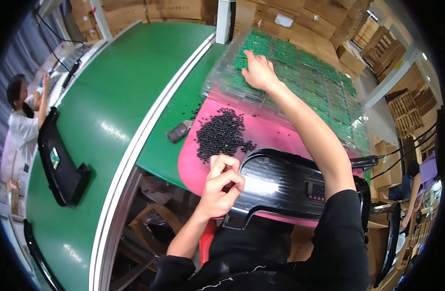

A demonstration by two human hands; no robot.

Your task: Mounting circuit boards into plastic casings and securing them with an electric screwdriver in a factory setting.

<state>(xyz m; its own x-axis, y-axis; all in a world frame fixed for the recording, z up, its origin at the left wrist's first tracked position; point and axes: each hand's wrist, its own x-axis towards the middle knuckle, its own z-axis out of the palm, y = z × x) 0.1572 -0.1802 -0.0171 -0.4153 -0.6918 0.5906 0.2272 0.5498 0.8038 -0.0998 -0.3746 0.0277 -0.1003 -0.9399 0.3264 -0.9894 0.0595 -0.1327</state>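
Observation:
My right hand (259, 72) reaches to the far side, over green circuit boards (300, 80) laid in rows in a clear plastic tray (216, 82). Its thumb and forefinger are spread apart at a board near the tray's left end; whether they touch it I cannot tell. Fingers curled together, my left hand (221, 188) is closed in front of a heap of small black screws (220, 133); anything inside it is hidden. Right beside this hand lies a long black plastic housing (280, 186), partly under my right forearm, on a pink mat (188, 162).
A dark cylindrical piece (179, 132) lies left of the screws. Beyond a metal rail (149, 116) runs a green belt (130, 82) carrying another black housing (57, 160) with a board in it. A person (26, 114) works at far left. Cardboard boxes (304, 22) stand behind.

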